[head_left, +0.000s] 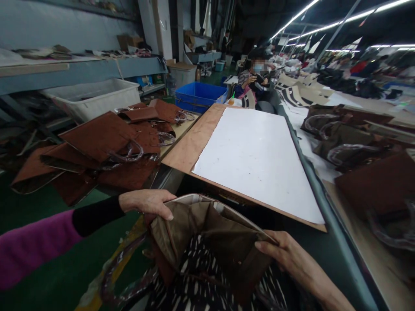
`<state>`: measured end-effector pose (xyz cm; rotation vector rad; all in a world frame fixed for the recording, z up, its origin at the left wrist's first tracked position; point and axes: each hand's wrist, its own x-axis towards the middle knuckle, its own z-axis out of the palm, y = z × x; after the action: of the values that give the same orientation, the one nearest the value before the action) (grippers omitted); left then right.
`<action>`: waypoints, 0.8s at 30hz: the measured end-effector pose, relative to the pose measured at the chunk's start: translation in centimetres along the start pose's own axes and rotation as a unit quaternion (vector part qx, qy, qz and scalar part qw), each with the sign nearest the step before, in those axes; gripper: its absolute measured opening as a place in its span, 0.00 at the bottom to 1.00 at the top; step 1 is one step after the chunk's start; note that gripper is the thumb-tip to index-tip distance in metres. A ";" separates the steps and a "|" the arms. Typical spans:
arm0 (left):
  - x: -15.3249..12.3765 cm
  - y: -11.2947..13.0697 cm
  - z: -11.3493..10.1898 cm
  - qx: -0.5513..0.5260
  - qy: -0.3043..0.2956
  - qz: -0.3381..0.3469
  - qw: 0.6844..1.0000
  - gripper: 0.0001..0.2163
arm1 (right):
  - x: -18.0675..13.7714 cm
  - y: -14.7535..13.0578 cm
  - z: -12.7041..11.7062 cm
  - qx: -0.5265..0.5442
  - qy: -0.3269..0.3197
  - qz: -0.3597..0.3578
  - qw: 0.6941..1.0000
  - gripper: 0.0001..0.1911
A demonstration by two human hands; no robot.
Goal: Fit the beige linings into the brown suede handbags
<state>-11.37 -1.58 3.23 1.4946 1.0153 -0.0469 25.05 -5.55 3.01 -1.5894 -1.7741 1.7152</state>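
Note:
A brown handbag (240,246) with an olive-brown lining is held open in front of me, its mouth facing up toward the camera. My left hand (149,203) grips the rim at the far left, thumb on the lining side. At the right end of the rim, my right hand (279,248) pinches the edge between thumb and fingers. A plastic-wrapped handle (112,276) hangs at the bag's left. Below the bag, black cloth with white flecks (197,268) shows; the bag's lower part is out of view.
A white sheet (249,147) lies on a brown board (191,142) ahead. Brown handbags (106,134) are piled at left, and more bags (346,134) lie at right. Behind are a blue bin (199,96) and a white tub (97,93). A masked person (254,80) sits beyond the board.

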 end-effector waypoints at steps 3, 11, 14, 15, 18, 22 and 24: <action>0.3 1.3 0.4 0.148 0.104 -0.016 0.983 0.25 | -0.3 -0.8 0.2 0.007 -0.001 -0.004 1.000 0.12; 3.8 6.7 3.2 0.376 0.176 0.270 0.868 0.20 | -0.6 -1.4 0.6 0.025 -0.014 -0.024 0.999 0.12; 6.2 7.5 3.2 0.376 0.141 0.336 0.852 0.11 | -0.6 -1.0 0.5 -0.005 -0.002 -0.008 1.000 0.13; 7.1 7.3 3.2 0.367 0.137 0.339 0.855 0.10 | -0.5 -0.6 0.5 -0.015 0.002 -0.006 1.000 0.13; 9.2 6.3 3.0 0.328 0.129 0.324 0.878 0.05 | -0.3 0.3 0.4 -0.012 0.005 -0.011 1.000 0.13; 10.2 5.9 2.8 0.267 0.099 0.314 0.906 0.08 | -0.1 0.7 0.4 0.021 0.000 -0.023 1.000 0.14; 10.2 6.4 2.7 0.242 0.089 0.308 0.916 0.08 | 0.0 0.7 0.3 0.030 -0.004 -0.030 0.999 0.15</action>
<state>0.10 2.76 1.72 2.2573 0.6508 0.3130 25.18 -5.96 2.32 -1.4909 -1.7393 1.7334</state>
